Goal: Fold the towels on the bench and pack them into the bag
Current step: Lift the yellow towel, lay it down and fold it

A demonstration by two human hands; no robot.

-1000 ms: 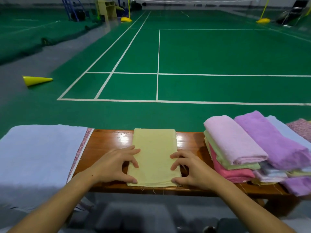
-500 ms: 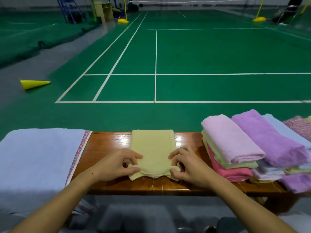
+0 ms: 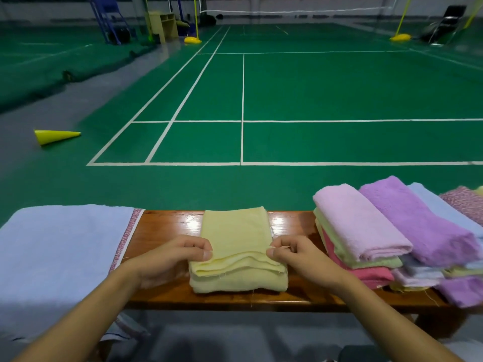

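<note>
I have the pale yellow folded terry towel (image 3: 236, 246) lying in the middle of the glossy brown wooden surface (image 3: 167, 226), its near edge lifted and doubling over toward the far side. My left hand (image 3: 170, 259) pinches the left near corner between thumb and curled fingers; my right hand (image 3: 300, 257) pinches the right near corner the same way. The cloth looks light, soft and limp, so I judge the layers will slide and fan apart unless I hold all of them at the corners. The near layers already show staggered edges. To the left, a wide pale blue cloth (image 3: 60, 252) covers the surface; to the right, the stack of pink, purple and yellow folded towels (image 3: 379, 231) sits just beside my right hand. Open room lies only between these, and the near edge drops off close by
</note>
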